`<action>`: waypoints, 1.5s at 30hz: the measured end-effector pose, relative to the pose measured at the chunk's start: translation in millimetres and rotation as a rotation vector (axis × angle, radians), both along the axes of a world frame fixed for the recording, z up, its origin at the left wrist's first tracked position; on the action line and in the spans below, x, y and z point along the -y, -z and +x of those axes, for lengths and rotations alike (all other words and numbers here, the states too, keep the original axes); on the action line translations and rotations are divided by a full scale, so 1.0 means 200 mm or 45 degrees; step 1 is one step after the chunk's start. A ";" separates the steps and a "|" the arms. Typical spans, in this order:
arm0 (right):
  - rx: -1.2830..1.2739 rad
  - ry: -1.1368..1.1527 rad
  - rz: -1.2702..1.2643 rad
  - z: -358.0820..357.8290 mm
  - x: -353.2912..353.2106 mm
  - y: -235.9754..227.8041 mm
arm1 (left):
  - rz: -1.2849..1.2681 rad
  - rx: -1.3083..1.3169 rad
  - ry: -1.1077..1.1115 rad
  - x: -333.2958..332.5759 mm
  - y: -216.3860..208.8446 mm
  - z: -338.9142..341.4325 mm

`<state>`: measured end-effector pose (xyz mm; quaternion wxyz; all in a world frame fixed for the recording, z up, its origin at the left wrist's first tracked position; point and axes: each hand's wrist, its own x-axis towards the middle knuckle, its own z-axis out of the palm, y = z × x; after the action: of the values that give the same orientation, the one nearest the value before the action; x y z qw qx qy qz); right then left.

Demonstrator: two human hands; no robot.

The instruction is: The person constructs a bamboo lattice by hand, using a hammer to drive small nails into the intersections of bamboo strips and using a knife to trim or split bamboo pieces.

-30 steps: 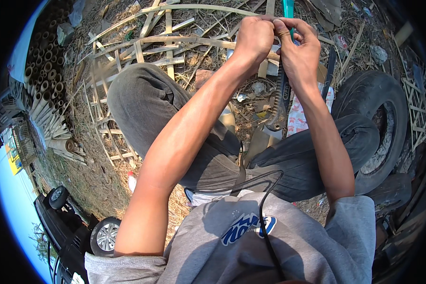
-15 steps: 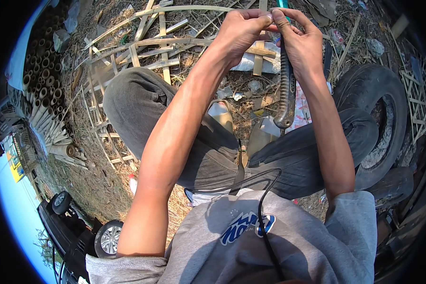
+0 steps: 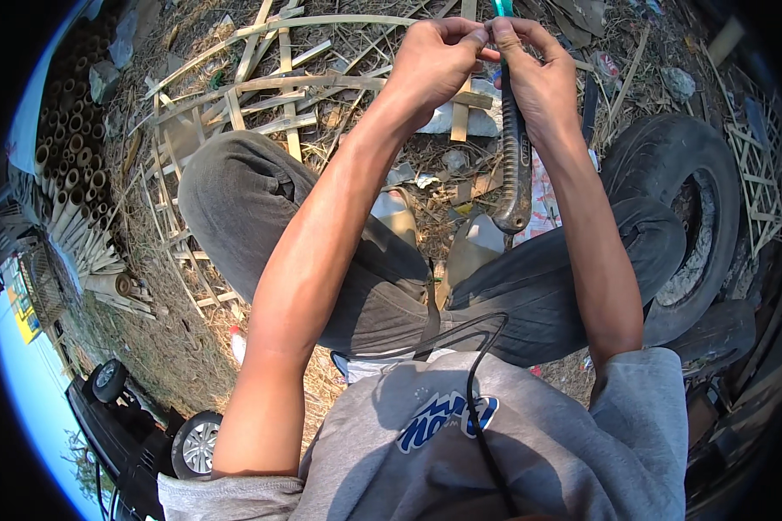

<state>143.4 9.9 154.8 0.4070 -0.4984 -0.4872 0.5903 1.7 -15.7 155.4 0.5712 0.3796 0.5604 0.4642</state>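
My left hand (image 3: 434, 68) and my right hand (image 3: 543, 82) meet at the top of the view, thumbs and fingertips pinched close together. Whatever sits between the left fingertips is too small and covered to make out. Along the right palm runs a tool with a dark handle (image 3: 514, 165), ribbed on one edge and with a round hole or bolt at its near end. My right fingers appear closed round it. A teal-green part (image 3: 501, 8) shows just beyond the fingertips, in line with the handle. Below them is a pale bamboo strip (image 3: 460, 122).
Woven bamboo strips (image 3: 287, 87) spread over the littered ground to the left and ahead. An old tyre (image 3: 721, 260) lies by my right knee, with a bamboo lattice (image 3: 760, 187) past it. Stacked bamboo poles (image 3: 69, 165) and a dark vehicle (image 3: 139, 434) are far left.
Both hands stay pinched together with the handle in the right one. The whole view has shifted slightly, so everything sits a little more to the left.
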 end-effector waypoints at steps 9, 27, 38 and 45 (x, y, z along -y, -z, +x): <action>0.022 -0.070 -0.016 0.03 -0.01 0.02 | 0.162 0.194 0.002 -0.04 -0.02 -0.01; 0.237 0.255 0.341 0.19 -0.29 0.07 | 0.348 -0.253 -0.079 -0.15 0.01 -0.06; 0.718 -0.308 0.044 0.65 -0.57 -0.19 | 0.335 0.267 -0.601 0.12 0.46 0.21; 0.716 0.037 0.043 0.65 0.24 0.13 | 0.342 0.174 -0.535 0.41 0.71 0.20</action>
<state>272.6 -37.7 128.7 0.2725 -0.6427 -0.5838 0.4146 41.7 -98.3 13.2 0.4433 0.2952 0.5204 0.6675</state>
